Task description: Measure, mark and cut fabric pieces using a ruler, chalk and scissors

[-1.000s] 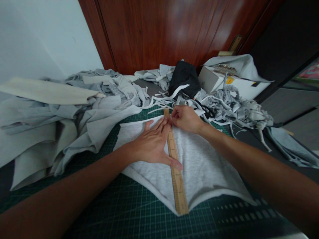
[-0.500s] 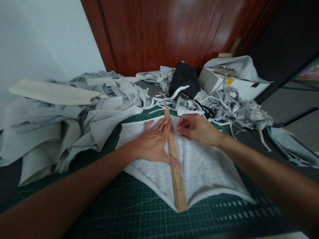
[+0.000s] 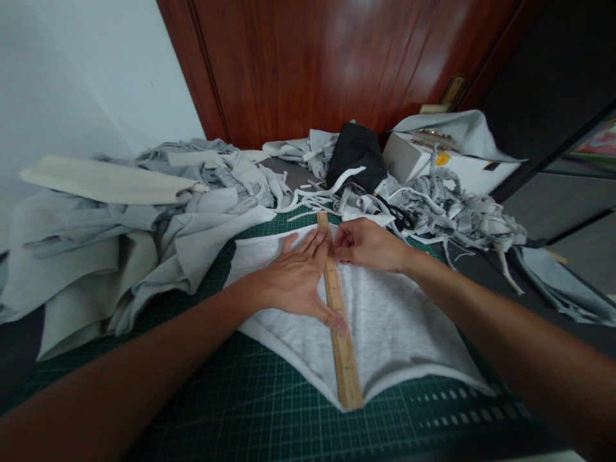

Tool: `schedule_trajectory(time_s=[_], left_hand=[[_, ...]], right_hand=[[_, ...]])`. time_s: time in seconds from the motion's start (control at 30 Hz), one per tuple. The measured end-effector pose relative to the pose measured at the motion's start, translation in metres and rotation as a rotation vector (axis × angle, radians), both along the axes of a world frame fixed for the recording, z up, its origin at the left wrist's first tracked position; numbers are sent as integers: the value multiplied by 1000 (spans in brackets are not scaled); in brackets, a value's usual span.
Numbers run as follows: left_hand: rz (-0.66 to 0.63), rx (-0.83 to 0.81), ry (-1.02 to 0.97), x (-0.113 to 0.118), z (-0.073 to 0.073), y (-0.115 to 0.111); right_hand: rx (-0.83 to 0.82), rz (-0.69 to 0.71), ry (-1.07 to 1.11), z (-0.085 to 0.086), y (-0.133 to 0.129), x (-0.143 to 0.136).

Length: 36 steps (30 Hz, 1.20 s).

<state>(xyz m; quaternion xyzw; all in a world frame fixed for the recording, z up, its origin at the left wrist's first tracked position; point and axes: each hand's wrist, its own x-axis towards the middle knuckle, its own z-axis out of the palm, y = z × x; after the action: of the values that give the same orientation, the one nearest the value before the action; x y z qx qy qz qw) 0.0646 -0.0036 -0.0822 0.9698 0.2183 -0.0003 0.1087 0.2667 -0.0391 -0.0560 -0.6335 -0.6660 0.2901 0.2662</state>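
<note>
1. Looks like a cloth workroom; home or business, unclear.
2. Six o'clock: green gridded cutting mat (image 3: 269, 404).
3. Centre: wooden ruler (image 3: 345, 359) on pale cloth (image 3: 399, 314).
4. Nine o'clock: heaped fabric (image 3: 144, 221).
5. Three o'clock: tangled scraps (image 3: 486, 221).
6. Twelve o'clock: wooden door (image 3: 312, 70).

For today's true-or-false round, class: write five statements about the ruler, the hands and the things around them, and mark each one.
1. The ruler lies on the pale cloth. True.
2. The left hand is spread, with its thumb across the ruler. True.
3. The right hand lies flat with its fingers spread. False: the right hand's fingers are curled, beside the ruler.
4. The mat is red. False: the mat is green.
5. The white box is right of the black bundle. True.
</note>
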Motion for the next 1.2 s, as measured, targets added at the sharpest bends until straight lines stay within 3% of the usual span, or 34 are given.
schedule_trajectory(time_s=[0.27, 0.57, 1.0, 1.2], left_hand=[[14, -12, 34, 0, 3, -2], [50, -31, 76, 1, 6, -3], [15, -9, 20, 1, 3, -2], [15, 11, 1, 0, 0, -1]], right_hand=[[31, -102, -79, -1, 28, 2], [184, -271, -190, -6, 52, 4], [186, -170, -272, 1, 14, -10], [181, -104, -232, 0, -18, -20]])
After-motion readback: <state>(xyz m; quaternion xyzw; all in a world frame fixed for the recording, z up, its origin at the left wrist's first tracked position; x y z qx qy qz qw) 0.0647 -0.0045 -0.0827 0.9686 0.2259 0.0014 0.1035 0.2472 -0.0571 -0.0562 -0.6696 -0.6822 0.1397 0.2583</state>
